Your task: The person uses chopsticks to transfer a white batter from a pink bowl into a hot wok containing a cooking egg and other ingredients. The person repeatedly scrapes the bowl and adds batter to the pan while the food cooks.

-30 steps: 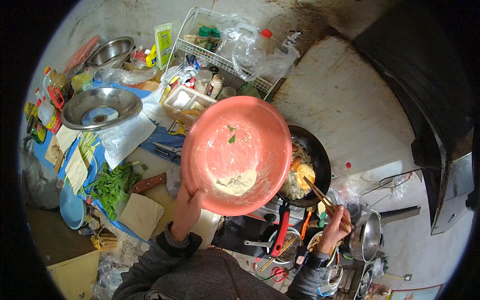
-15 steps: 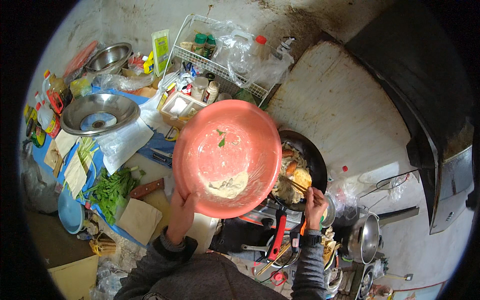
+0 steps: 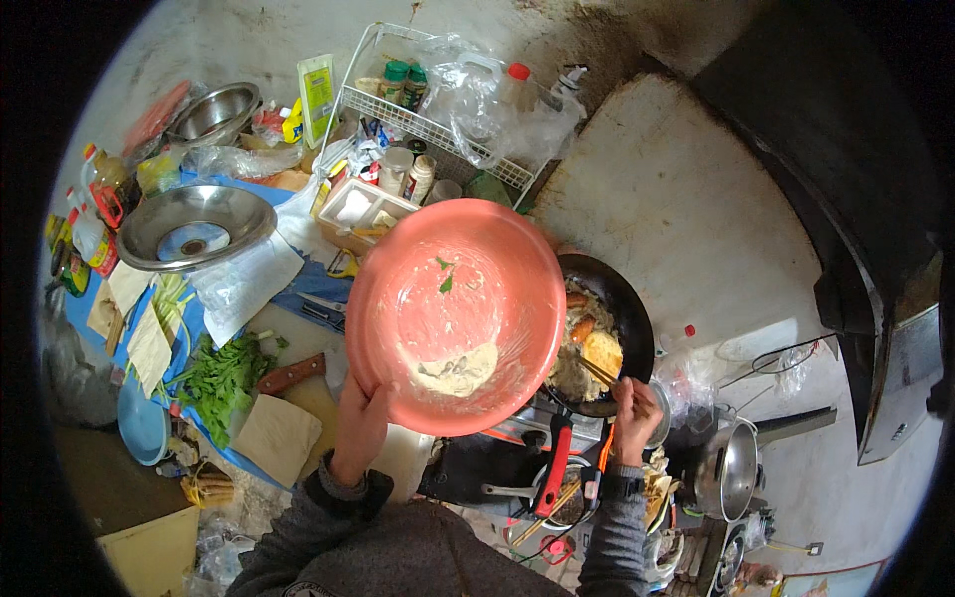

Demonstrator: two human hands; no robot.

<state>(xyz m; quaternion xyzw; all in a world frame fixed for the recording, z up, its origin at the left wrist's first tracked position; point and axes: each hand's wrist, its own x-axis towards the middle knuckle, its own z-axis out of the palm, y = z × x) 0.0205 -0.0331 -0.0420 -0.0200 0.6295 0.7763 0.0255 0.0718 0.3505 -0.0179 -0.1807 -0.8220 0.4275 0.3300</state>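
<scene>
- The left hand (image 3: 360, 430) has its grip closed on the near rim of a large pink bowl (image 3: 408, 298), thumb along the wall and the remaining fingers mostly hidden.
- The right hand (image 3: 635, 418) has its grip closed around a pair of chopsticks (image 3: 600, 374), which slant down to the left.
- The chopstick tips are at a round yellow piece (image 3: 601, 350) in the dark pan (image 3: 635, 308); whether they pinch it, I cannot tell.
- The pink bowl is held tilted, its inside facing the camera, and overlaps the pan's left edge in this view.
- Pale batter (image 3: 460, 373) pools low in the bowl, smears coat its wall, and small green leaves (image 3: 446, 279) cling above.
- Browned pieces (image 3: 582, 326) lie in the pan beside the yellow one; its red handle (image 3: 559, 463) points toward the person.
- Left of the bowl, the desk carries a knife with a wooden handle (image 3: 293, 375), leafy greens (image 3: 227, 383) and a wide steel basin (image 3: 144, 227).
- Beyond the bowl stands a white wire rack (image 3: 418, 127) with green-capped jars (image 3: 394, 80).
- A steel pot (image 3: 731, 468) sits to the right of the right hand.
</scene>
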